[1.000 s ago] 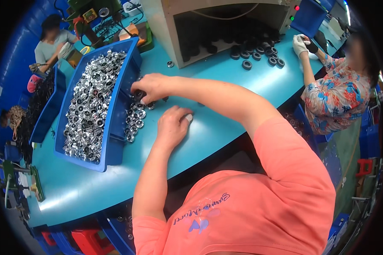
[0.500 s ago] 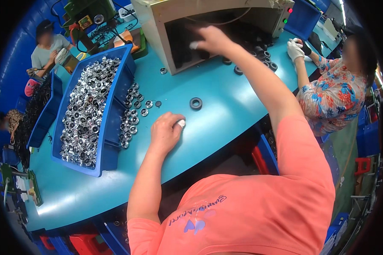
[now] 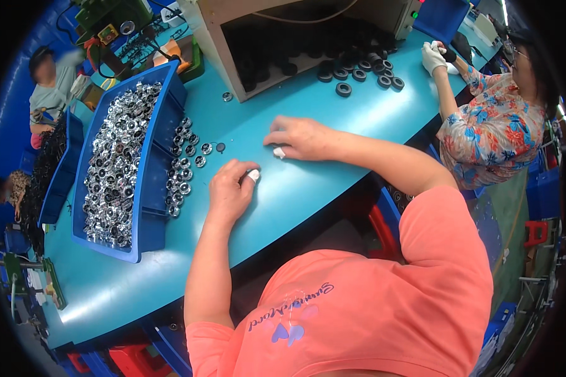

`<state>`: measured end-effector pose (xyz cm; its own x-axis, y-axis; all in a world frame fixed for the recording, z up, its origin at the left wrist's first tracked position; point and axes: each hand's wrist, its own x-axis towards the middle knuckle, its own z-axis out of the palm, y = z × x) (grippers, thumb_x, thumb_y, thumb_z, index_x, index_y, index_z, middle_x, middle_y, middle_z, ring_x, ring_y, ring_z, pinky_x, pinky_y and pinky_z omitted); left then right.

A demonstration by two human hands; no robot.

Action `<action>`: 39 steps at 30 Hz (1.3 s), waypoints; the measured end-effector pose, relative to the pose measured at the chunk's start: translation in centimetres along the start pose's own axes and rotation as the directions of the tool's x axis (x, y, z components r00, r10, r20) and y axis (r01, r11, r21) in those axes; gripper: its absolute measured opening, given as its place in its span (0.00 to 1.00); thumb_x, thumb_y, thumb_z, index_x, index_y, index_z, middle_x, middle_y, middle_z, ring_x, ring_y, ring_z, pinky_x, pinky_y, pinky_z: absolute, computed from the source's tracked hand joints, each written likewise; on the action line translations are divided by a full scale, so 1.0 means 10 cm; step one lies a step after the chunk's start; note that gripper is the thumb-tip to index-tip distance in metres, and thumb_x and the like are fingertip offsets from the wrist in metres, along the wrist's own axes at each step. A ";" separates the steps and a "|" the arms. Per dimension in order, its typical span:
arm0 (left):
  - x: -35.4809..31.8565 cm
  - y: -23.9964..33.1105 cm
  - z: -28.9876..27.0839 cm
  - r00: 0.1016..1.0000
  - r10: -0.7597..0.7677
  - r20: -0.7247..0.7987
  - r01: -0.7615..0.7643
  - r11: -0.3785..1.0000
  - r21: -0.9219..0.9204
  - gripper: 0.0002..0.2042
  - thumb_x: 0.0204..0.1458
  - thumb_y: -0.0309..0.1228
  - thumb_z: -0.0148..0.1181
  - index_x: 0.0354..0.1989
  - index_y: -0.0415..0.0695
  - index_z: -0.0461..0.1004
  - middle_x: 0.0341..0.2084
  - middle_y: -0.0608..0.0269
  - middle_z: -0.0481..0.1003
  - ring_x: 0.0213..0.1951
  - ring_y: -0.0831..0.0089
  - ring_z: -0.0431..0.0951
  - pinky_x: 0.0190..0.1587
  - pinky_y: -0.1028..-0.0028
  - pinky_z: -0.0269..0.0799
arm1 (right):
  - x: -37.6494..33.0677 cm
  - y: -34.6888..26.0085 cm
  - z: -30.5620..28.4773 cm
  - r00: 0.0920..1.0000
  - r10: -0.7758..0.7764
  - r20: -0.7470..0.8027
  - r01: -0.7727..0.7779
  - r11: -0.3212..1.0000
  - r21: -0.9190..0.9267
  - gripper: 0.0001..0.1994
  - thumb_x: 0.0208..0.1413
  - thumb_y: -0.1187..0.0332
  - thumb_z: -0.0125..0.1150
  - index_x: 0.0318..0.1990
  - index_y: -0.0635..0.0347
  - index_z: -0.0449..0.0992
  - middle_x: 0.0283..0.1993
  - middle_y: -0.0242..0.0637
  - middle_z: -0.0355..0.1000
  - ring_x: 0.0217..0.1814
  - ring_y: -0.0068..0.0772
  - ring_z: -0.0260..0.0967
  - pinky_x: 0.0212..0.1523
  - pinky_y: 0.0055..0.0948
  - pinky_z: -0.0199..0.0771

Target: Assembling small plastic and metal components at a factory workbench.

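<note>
My left hand [image 3: 231, 191] rests on the teal table with its fingers curled and its white-wrapped thumb against them. Whatever it holds, if anything, is hidden. Right of it, my right hand [image 3: 303, 138] is low over the table, palm down, fingers bent toward a thumb that also has a white wrap. Its grip is covered by the fingers, and no black ring shows beside it. Nearest my left hand lie loose silver-and-black round parts [image 3: 184, 174] and a small black disc [image 3: 221, 147].
A blue bin [image 3: 152, 160] full of silver round parts stands at left. A boxy machine [image 3: 233, 75] with an open front has many black rings [image 3: 359, 75] in and before it. A gloved co-worker [image 3: 490, 119] sits at right; other people work at far left.
My right hand has come back from the machine's opening to the table near my left hand. The black ring that lay there is out of sight. The view has shifted slightly.
</note>
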<state>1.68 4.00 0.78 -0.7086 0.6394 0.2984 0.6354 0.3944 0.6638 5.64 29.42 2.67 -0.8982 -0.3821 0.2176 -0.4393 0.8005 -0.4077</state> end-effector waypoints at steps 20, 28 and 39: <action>0.02 0.06 -0.01 1.000 0.015 0.013 -0.016 0.999 0.028 0.05 0.49 0.23 0.64 0.35 0.45 0.82 0.22 0.61 0.70 0.28 0.62 0.72 0.32 0.64 0.67 | -0.68 2.13 -0.72 0.743 0.392 -0.543 -0.665 0.523 -0.533 0.35 0.56 0.39 0.59 0.70 0.36 0.64 0.70 0.44 0.62 0.66 0.53 0.59 0.65 0.54 0.57; 0.05 0.03 -0.02 1.000 0.009 0.022 -0.010 1.000 0.027 0.06 0.49 0.21 0.64 0.35 0.43 0.82 0.21 0.61 0.68 0.26 0.64 0.71 0.30 0.66 0.64 | 0.07 2.52 -1.21 0.705 0.642 -0.301 -0.673 0.473 -0.569 0.31 0.61 0.39 0.50 0.72 0.25 0.60 0.75 0.35 0.58 0.73 0.53 0.57 0.69 0.59 0.55; 0.13 -0.02 -0.09 0.987 -0.157 0.034 0.160 0.968 -0.195 0.07 0.50 0.20 0.63 0.37 0.43 0.82 0.22 0.64 0.70 0.24 0.73 0.69 0.27 0.72 0.63 | 0.32 3.86 -1.60 0.586 0.595 -0.551 -0.806 0.496 -0.322 0.25 0.63 0.47 0.50 0.65 0.41 0.69 0.69 0.39 0.65 0.66 0.51 0.69 0.63 0.57 0.68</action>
<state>0.39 4.18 1.66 -0.7885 0.5918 0.1674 0.4414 0.3551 0.8241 -13.91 66.47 1.82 -0.7771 0.5066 0.3735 0.5123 0.8538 -0.0922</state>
